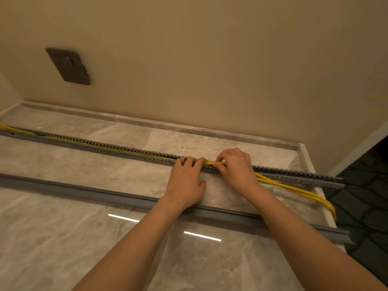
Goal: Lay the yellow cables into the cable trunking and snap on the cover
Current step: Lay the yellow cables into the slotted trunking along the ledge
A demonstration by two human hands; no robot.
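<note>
Beige matte wall [210,59], one dark socket plate [68,66], and a glossy veined marble surface [63,238]. One grey slotted trunking [105,149] ran along it, with one smooth grey cover [84,192] lying nearer. At least two yellow cables [294,187] sat in the channel on the left and spilled out on the right. The left hand [184,181] pressed them down with flat fingers; the right hand [237,166] pinched them with curled fingers.

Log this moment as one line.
left hand: presses yellow cables into trunking | right hand: pinches them | cover: off, on floor
</note>
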